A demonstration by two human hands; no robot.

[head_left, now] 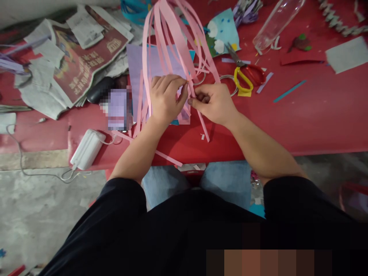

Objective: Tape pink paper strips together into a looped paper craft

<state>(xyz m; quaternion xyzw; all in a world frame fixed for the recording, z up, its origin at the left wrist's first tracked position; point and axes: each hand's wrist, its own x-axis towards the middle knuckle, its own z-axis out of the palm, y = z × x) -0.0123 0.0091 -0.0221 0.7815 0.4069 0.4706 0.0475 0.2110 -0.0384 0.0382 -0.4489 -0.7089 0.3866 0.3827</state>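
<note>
My left hand (165, 97) and my right hand (214, 103) meet over a red table (301, 115), both pinching a bundle of long pink paper strips (172, 34). The strips fan upward and away from my fingers, and a few ends hang down toward the table's front edge. Under the strips lies a lilac sheet of paper (136, 61). My thumbs and forefingers are pressed together on the strips where they cross.
Scissors with red and yellow handles (245, 74) lie just right of my hands. A clear plastic bottle (276, 21), a blue decorated card (222, 30), newspapers (74, 57), a white power adapter (86, 149) with its cable, and paper scraps lie around.
</note>
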